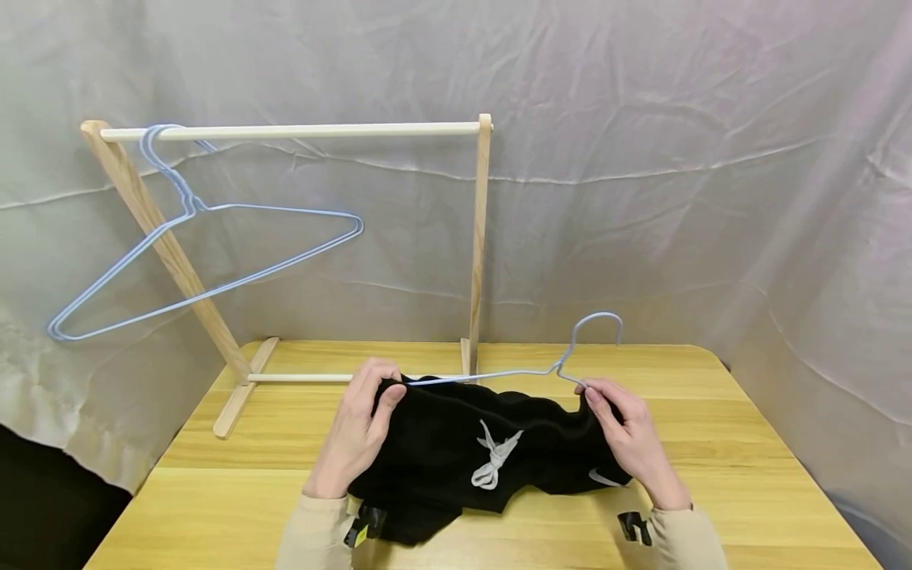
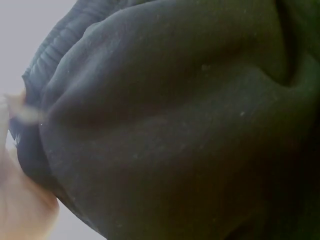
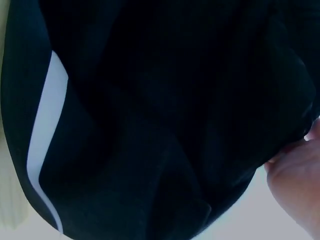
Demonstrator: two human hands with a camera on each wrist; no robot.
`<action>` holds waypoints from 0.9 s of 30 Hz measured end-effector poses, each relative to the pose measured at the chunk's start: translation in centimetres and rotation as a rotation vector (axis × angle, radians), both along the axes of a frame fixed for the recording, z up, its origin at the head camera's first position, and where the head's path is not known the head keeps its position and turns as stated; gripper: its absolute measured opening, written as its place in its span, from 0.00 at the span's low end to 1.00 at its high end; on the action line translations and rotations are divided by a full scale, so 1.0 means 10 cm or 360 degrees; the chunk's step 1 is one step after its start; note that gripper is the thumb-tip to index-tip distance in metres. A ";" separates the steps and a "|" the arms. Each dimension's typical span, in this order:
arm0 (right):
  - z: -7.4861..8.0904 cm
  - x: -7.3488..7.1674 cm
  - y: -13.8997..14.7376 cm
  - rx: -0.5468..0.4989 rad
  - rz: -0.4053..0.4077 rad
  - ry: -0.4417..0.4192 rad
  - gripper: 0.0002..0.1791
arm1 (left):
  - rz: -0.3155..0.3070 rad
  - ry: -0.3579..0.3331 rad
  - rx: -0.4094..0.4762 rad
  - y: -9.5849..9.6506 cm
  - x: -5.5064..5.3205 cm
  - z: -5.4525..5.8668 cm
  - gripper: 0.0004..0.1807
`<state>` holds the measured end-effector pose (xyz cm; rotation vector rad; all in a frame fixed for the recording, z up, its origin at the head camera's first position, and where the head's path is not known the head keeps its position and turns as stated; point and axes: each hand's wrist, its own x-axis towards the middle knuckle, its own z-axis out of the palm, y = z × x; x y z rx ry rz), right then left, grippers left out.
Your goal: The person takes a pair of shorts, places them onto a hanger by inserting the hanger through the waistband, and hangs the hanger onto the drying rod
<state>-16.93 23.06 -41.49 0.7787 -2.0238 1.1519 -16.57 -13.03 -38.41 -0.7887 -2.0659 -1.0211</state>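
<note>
Black shorts (image 1: 435, 451) with a pale drawstring bow (image 1: 495, 459) and a white swoosh (image 1: 604, 478) hang spread between both hands over the table. My left hand (image 1: 359, 423) pinches the left end of the waistband, thumb in front. At the right end, my right hand (image 1: 627, 431) grips the waistband by the tip of a light blue hanger (image 1: 513, 373). The hanger's hook points up, and its lower parts are hidden inside or behind the cloth. In the left wrist view, the gathered waistband (image 2: 60, 50) shows; the right wrist view is mostly dark cloth (image 3: 135, 135).
A wooden rack (image 1: 480, 237) with a white top rail (image 1: 299, 131) stands at the table's back left. Light blue hangers (image 1: 249, 277) hang from the rail's left end. Grey curtains (image 1: 641, 158) enclose the back and sides of the wooden table (image 1: 720, 467).
</note>
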 end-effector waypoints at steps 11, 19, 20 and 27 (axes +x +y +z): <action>0.09 0.06 -0.04 0.0136 -0.0045 -0.0027 0.15 | 0.0127 0.0060 -0.0251 0.00 0.00 0.00 0.05; 0.11 0.08 -0.09 0.0220 -0.0044 0.0022 0.16 | 0.0218 0.0128 -0.0359 0.03 -0.01 -0.03 0.17; 0.11 0.08 -0.09 0.0233 -0.0054 0.0034 0.16 | 0.0228 0.0134 -0.0365 0.04 -0.01 -0.04 0.18; 0.13 0.12 -0.20 0.0350 -0.0158 0.0076 0.15 | 0.0260 0.0190 -0.0440 0.11 -0.02 -0.07 0.20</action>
